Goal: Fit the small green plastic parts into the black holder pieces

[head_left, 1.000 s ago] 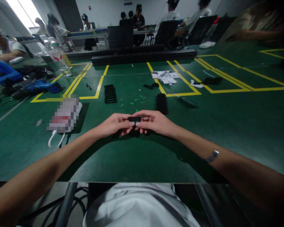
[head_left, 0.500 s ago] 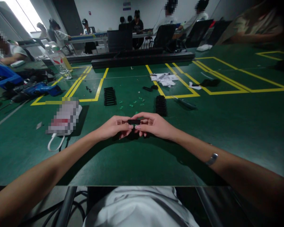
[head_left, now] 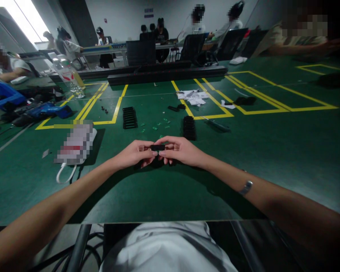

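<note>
Fingers (head_left: 149, 153) of left hand (head_left: 132, 154) and right hand (head_left: 185, 152): closed in a pinch on one small black part (head_left: 158, 147), centre of frame. Green pieces (head_left: 155, 128): loose on tabletop (head_left: 147, 194), just above. Risk: uneven thumb pressure could flip the part free among them.

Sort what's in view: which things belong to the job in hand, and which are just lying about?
Probably the job: short black bar, between left hand and right hand; slatted black stack; ribbed black stack; small shiny green pieces.

Apparently stray: clear plastic bottle; crumpled white sheet; white boxy device.
</note>
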Motion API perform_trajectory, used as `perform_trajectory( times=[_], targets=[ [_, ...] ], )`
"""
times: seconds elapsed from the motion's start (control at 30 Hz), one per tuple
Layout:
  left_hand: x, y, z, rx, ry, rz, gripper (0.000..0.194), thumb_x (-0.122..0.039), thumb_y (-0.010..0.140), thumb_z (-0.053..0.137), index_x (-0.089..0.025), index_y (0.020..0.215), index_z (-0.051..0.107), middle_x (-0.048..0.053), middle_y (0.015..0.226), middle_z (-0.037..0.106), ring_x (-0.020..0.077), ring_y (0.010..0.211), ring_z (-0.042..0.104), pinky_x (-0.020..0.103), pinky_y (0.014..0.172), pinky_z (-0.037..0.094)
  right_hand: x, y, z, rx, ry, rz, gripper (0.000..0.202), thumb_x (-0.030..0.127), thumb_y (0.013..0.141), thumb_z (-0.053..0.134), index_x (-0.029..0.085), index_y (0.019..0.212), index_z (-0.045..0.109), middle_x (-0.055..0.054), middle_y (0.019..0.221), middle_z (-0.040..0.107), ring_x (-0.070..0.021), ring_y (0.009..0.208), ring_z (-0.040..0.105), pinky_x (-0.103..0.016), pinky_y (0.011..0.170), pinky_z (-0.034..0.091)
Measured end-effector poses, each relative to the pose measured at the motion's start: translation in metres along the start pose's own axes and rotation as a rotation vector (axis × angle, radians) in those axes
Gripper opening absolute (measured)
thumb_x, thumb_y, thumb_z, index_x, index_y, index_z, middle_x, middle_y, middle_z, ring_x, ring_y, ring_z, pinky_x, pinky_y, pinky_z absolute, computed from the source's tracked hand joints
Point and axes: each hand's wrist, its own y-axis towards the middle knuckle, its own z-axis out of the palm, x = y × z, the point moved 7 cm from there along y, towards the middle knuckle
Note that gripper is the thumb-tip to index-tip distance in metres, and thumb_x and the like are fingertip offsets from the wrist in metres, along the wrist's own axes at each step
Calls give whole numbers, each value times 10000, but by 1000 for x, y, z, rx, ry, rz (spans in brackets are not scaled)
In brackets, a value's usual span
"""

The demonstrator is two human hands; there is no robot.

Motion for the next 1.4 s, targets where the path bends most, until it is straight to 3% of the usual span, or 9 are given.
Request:
perform_trajectory(
  times=[0.5, 1.0, 1.4],
  targets=[
    [-9, -1, 8, 101, -17, 39, 253, -336, 939, 576, -105, 1041, 595, 62, 759, 667, 98, 513, 586, 181, 474, 463, 5, -2, 2, 51, -41, 17, 374, 348, 873, 685, 154, 1188, 629, -16, 721, 685, -144, 637, 669, -231, 552, 520],
    [-5, -1, 8, 148, -73, -20, 468, -323, 920, 621, -109, 1320, 506, 53, 739, 680, 89, 481, 569, 169, 453, 449, 0, -3, 2, 69, -123, 67, 421, 394, 884, 675, 140, 1219, 646, -36, 716, 709, -140, 643, 672, -224, 582, 528],
    [-5, -1, 8, 153, -60, -10, 475, -298, 917, 617, -98, 1335, 511, 60, 721, 685, 96, 465, 562, 176, 445, 444, -2, -3, 2, 64, -101, 78, 449, 418, 876, 680, 112, 1202, 657, -56, 740, 725, -134, 612, 666, -215, 547, 513]
  ],
)
